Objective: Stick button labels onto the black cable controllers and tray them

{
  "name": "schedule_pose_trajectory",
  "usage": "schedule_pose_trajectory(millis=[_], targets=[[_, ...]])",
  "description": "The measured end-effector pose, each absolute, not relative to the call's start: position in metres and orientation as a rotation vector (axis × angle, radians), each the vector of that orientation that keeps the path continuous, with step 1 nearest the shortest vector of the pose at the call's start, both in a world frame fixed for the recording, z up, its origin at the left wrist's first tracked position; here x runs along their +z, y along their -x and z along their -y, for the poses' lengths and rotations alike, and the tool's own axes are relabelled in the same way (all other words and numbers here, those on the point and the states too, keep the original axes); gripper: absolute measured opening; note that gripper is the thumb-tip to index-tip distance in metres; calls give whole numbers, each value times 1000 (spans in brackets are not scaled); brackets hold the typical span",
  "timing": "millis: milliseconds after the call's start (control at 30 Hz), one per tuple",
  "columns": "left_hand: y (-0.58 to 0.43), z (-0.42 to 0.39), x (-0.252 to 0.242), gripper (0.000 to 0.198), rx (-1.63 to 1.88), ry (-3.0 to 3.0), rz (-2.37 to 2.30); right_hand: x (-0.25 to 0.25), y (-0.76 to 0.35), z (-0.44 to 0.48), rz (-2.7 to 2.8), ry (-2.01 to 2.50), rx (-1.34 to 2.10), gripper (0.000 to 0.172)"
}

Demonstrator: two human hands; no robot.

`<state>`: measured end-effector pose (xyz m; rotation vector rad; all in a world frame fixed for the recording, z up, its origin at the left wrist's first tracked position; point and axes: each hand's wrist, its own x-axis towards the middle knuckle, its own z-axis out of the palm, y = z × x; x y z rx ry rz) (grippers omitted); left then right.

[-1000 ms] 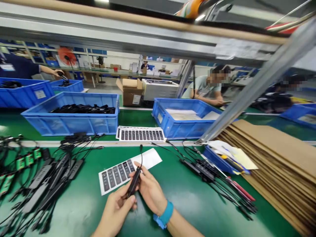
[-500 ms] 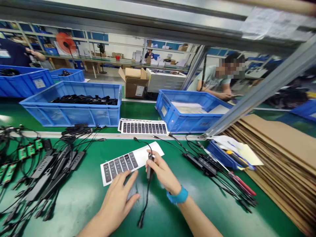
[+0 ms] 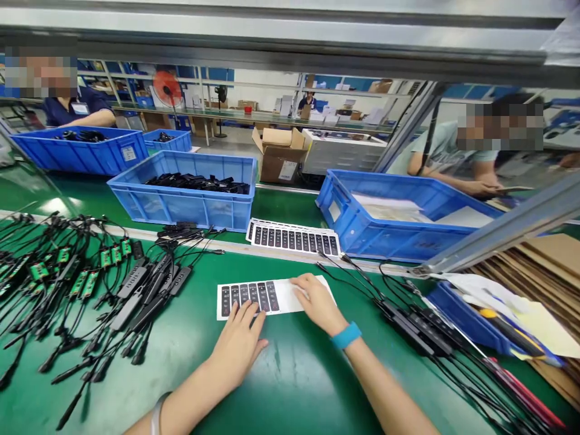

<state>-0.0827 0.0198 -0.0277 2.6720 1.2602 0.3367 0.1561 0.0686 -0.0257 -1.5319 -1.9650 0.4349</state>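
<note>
A white sheet of black stickers [image 3: 281, 297] lies flat on the green bench, with several dark labels on its left part and bare backing on its right. My left hand [image 3: 240, 344] is open, its fingertips resting on the lower edge of the labels. Over the bare right part of the sheet lies my right hand [image 3: 319, 305], fingers bent but apart, with nothing visible in it. To the right is a group of black cabled controllers [image 3: 417, 326]. More cabled controllers [image 3: 149, 296] lie in a pile to the left.
Behind the sheet lies a stack of sticker sheets [image 3: 294, 237]. A blue bin of black parts [image 3: 203, 205] and a blue bin with papers [image 3: 408, 235] stand beyond it. Cabled green boards [image 3: 106, 257] spread at left. A small blue tool tray [image 3: 471, 320] sits at right. Co-workers sit across.
The black cabled controller has left my right hand, which now rests on the sticker sheet. My left hand has moved onto the labels. The view has swung left.
</note>
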Motion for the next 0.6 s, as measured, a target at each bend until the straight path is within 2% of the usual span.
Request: schedule_pose_trajectory(millis=[200,333,500,600], targets=[[81,-21,-23,39,372,-2622,-1275,-29,-114,-80,1931,1388,478,17],[84,-30,-11,41,305,-2636,-1342,-17,-120,-63,1652,1281,576,20],[122,-61,14,40,172,-2463,-2011,-11,-136,-37,1212,1220,738,19],[155,-75,24,31,119,-2241,-2400,-15,-137,-29,1139,1229,792,21]])
